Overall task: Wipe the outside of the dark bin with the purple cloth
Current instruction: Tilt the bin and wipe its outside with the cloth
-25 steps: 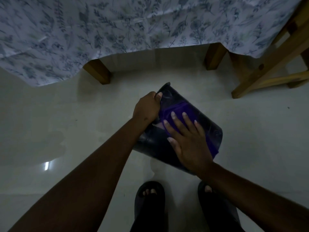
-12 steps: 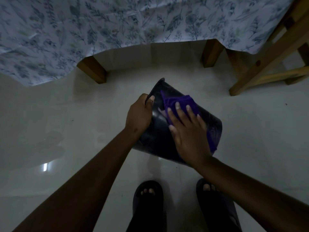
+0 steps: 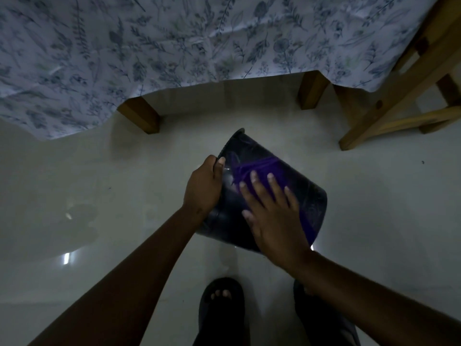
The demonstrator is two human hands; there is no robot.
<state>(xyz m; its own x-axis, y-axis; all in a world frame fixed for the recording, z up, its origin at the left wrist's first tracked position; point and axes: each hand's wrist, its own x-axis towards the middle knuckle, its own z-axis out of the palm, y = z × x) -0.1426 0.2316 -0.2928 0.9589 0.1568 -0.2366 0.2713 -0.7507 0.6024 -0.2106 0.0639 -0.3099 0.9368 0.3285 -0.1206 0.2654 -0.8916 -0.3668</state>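
Observation:
The dark bin (image 3: 252,153) lies tilted on its side above the pale floor, its rim pointing left and away from me. My left hand (image 3: 203,187) grips the rim edge, thumb hooked over it. The purple cloth (image 3: 259,168) is spread on the bin's upper outside wall. My right hand (image 3: 270,216) lies flat on the cloth with fingers spread, pressing it against the bin; part of the cloth shows past my fingertips and along the right side of my hand.
A table with a floral tablecloth (image 3: 174,46) and wooden legs (image 3: 142,116) stands just beyond the bin. A wooden chair frame (image 3: 389,106) is at the right. My feet in dark sandals (image 3: 222,303) are below, on the glossy floor.
My right hand with the cloth slid up the bin wall towards the rim, then back down a little. The left hand keeps its grip on the rim.

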